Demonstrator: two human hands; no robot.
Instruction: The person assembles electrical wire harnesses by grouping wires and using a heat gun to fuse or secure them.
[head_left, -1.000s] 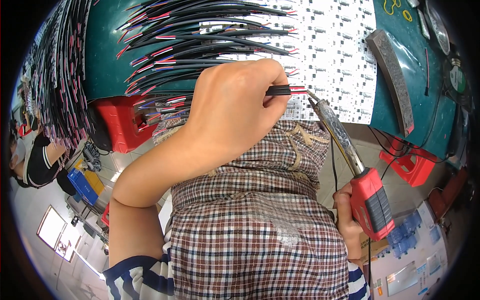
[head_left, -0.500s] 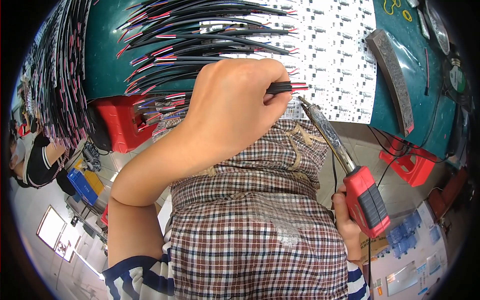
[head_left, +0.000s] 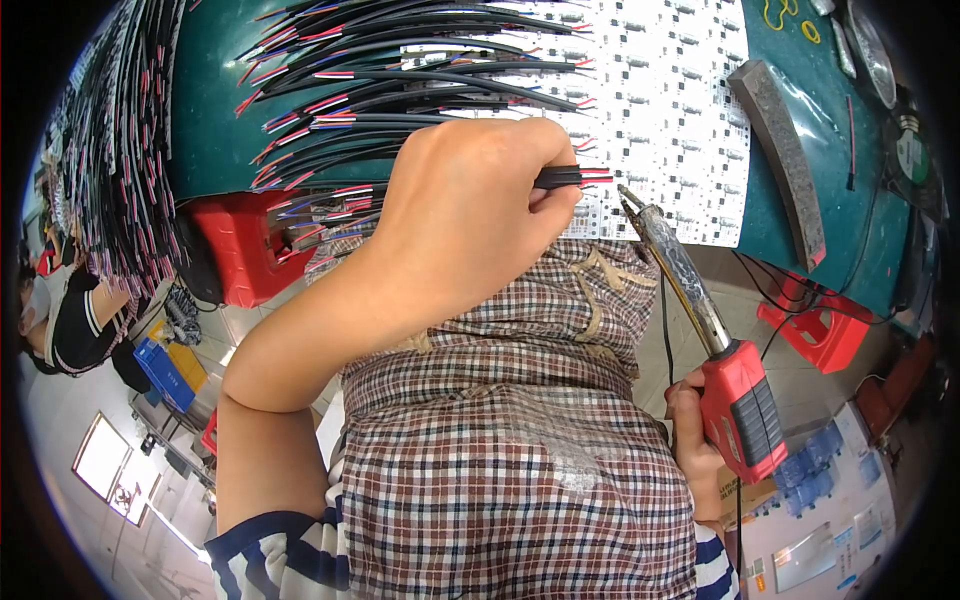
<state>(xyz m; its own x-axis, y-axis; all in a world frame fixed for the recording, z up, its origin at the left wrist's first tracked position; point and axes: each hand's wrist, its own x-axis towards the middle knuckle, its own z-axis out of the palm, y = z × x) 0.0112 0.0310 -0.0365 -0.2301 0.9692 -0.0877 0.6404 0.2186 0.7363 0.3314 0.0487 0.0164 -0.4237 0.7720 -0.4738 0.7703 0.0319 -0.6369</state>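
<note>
My left hand [head_left: 480, 195] is closed, pinching a black cable [head_left: 558, 177] whose bared red and dark wire ends [head_left: 597, 175] point right over the white circuit board sheet [head_left: 690, 150]. In my right hand [head_left: 693, 425] is a soldering iron [head_left: 735, 400] with a red and black handle. Its metal tip [head_left: 622, 190] sits just right of the wire ends, apart from them, over the board. Several black cables [head_left: 430, 75] with red, white and blue ends lie across the board's left part, above my left hand.
A thick bundle of cables [head_left: 125, 150] hangs at the left table edge. On the green table [head_left: 215, 110], a dark curved bar [head_left: 785, 160] lies right of the board. Red stools [head_left: 235, 245] stand below. At far left, another person [head_left: 75, 315] is partly visible.
The soldering iron has moved right and its tip slightly up, away from the wire ends. My left hand holds the cable in nearly the same place.
</note>
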